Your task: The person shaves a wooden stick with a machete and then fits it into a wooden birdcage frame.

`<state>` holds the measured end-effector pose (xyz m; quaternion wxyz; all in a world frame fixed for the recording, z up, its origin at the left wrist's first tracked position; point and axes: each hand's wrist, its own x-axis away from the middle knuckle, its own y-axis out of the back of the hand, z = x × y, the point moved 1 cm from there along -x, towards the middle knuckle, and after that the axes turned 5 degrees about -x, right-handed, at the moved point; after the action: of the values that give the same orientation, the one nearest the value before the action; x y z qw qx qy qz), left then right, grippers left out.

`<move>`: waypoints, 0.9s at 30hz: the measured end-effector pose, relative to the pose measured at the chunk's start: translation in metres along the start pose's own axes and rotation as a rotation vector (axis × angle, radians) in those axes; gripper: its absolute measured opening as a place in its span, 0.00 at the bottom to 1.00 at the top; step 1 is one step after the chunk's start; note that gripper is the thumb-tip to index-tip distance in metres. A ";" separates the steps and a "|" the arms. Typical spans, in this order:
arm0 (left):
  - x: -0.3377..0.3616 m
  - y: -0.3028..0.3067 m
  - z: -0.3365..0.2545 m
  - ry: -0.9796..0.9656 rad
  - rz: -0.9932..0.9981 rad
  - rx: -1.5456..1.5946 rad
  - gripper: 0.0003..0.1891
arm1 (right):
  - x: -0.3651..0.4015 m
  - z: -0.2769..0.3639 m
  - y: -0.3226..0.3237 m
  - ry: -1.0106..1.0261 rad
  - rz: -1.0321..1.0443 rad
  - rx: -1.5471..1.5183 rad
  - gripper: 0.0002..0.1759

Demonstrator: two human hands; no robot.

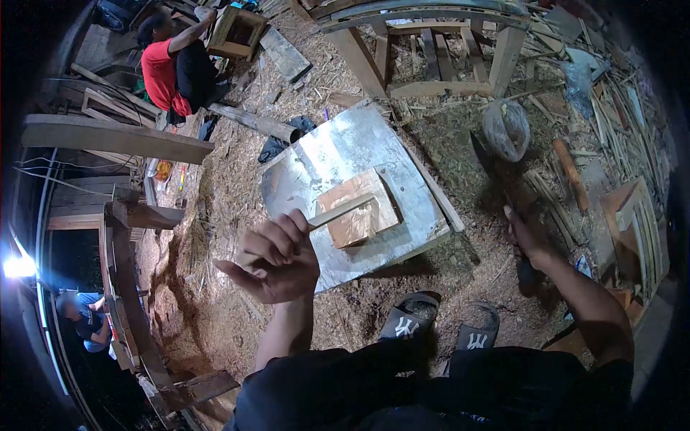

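My left hand (280,255) is closed around a thin wooden strip (343,210), whose far end overlaps a square wood block (353,230) in this view. That block lies on a whitish, worn board (338,154) on the ground in front of my feet. On the right, my right hand (528,241) grips a dark machete (496,172). Its blade, somewhat blurred, points away from me and stands apart from the board.
Wood shavings (215,273) cover the ground. A clear plastic bag (506,129) and a wooden handle-like stick (571,172) lie at right. Timber frames (438,87) stand at the back. One person in red (164,75) works at far left; another person (90,323) sits lower left.
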<state>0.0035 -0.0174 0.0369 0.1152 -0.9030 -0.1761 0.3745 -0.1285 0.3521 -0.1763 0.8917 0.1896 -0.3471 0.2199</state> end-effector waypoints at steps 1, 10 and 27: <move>0.002 0.002 -0.001 0.022 0.053 -0.019 0.36 | 0.007 0.010 -0.005 0.010 -0.006 -0.106 0.26; 0.014 0.005 0.002 0.140 0.094 -0.034 0.41 | 0.065 0.114 -0.074 0.659 0.308 0.093 0.29; 0.011 -0.005 0.017 0.013 0.166 -0.136 0.44 | 0.048 0.155 -0.111 0.691 0.363 0.223 0.32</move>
<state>-0.0025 -0.0068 0.0197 0.0234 -0.9226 -0.1249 0.3643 -0.1220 0.1966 -0.0570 0.8766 0.1360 -0.0286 0.4608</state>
